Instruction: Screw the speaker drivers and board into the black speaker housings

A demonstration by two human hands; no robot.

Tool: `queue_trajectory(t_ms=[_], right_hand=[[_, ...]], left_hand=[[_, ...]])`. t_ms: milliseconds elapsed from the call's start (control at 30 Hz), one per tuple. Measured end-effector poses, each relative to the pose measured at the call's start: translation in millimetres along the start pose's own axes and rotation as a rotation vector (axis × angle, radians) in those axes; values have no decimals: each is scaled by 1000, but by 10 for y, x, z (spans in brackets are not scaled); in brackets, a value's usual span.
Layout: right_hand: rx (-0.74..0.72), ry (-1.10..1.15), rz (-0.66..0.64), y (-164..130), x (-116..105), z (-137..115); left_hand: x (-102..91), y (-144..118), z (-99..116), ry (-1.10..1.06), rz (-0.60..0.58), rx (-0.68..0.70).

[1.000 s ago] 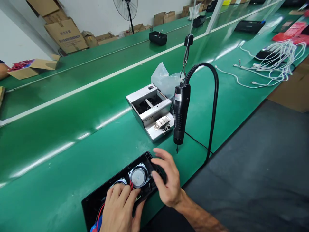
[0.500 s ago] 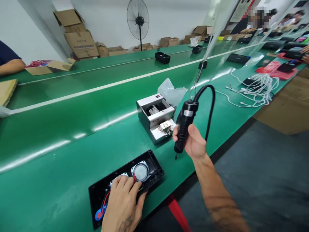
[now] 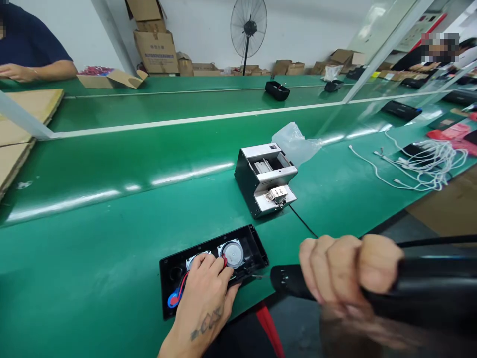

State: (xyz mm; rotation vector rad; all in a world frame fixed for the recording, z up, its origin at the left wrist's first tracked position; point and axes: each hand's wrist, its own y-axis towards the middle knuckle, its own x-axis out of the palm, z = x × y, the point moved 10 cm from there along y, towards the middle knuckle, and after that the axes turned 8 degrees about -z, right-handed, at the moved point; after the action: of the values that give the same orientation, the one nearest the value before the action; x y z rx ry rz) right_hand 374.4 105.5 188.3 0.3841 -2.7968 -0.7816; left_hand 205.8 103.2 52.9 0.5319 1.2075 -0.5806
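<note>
Head view, the only one. Left hand (image 3: 203, 288) pressed flat, fingers spread, on the black speaker housing (image 3: 212, 266) at the near edge of the green bench (image 3: 112, 209); nothing gripped, only pinning the part down, fingertips against the round speaker driver (image 3: 232, 252). Right hand (image 3: 343, 271) closed in a full fist around the black electric screwdriver (image 3: 294, 282), held close to the camera and blurred there.

Step in hand, by judgement: bringing the driver to the housing for fastening a speaker. Bit tip (image 3: 257, 276) just beside the housing's near right rim, whether touching a screw hard to tell (too small and dark). Next move likely calls for tilting the tool upright over a screw point and seating the bit squarely while keeping the housing pinned.

Screwdriver lying nearly level, long axis running right to left, bit pointing left toward the housing. Housing's long axis across the bench, rising slightly to the right. Screw feeder box (image 3: 266, 179) further back, well apart.
</note>
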Motion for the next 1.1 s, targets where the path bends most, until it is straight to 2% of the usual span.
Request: queue_trajectory(t_ms=[33, 67, 167, 333, 433, 600, 767, 900, 967, 1100], right_hand=[[14, 52, -96, 27, 144, 43], [23, 106, -138, 46, 231, 85], [53, 169, -16, 79, 227, 249], [19, 296, -96, 127, 429, 420], [44, 368, -47, 129, 418, 518], [91, 419, -68, 109, 444, 535], [159, 433, -61, 73, 448, 555], [143, 422, -46, 81, 451, 525], [137, 426, -48, 94, 465, 519], [118, 419, -48, 117, 478, 540]], left_hand=[[2, -1, -16, -5, 2, -19], [3, -1, -27, -7, 3, -35], [-17, 13, -19, -5, 14, -38], [-73, 58, 9, 1, -8, -2], [-34, 63, 1, -21, -69, -16], [3, 39, 14, -20, -84, -37], [-54, -1, 26, -82, -2, -17], [-139, -124, -10, -173, 138, 11], [-133, -181, -40, -159, 189, 27], [-33, -212, -134, -184, 216, 36]])
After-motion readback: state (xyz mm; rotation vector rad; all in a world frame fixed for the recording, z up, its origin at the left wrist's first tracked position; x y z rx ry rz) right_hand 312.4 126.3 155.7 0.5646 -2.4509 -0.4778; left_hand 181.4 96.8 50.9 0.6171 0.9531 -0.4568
